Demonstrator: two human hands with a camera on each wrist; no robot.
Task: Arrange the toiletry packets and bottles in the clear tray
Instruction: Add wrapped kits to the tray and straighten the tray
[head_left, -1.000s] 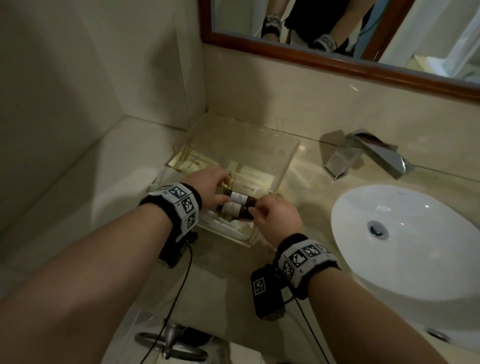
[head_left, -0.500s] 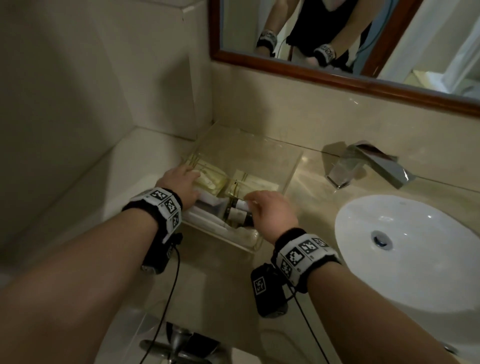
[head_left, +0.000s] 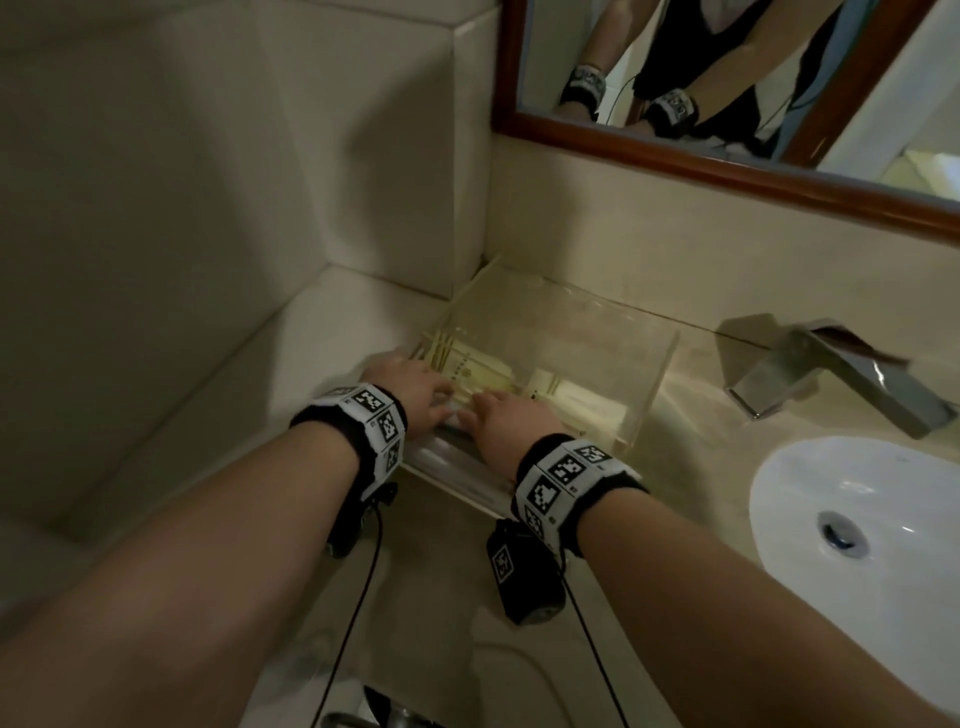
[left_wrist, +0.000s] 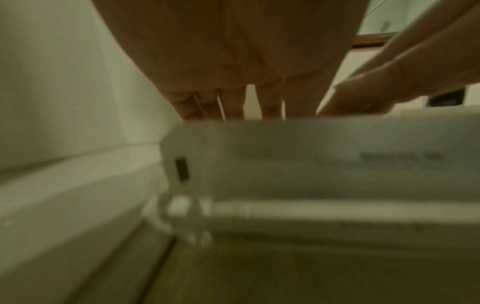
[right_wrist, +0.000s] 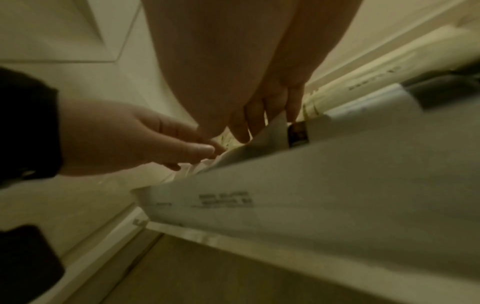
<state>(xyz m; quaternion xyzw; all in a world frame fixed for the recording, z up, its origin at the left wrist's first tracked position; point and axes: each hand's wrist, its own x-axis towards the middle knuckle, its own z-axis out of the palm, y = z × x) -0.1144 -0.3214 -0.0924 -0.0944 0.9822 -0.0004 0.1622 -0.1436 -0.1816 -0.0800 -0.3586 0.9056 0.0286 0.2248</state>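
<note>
Left hand (head_left: 402, 384) grip: fingers extended, laid on cream packets (head_left: 483, 375) at tray's near-left corner; nothing grasped. Right hand (head_left: 506, 423) grip: fingers extended down among packets beside left hand; pinch not confirmed, blurred. Clear tray (head_left: 662, 374) set on bench (head_left: 426, 551) in wall corner, left of tap (head_left: 826, 379) and basin (head_left: 857, 519). Packets flat inside; bottles hidden under hands. Step judged: squaring packets at left side. Next move likely calls for light fingertip nudges, tray kept steady, bottles lined alongside.
</note>
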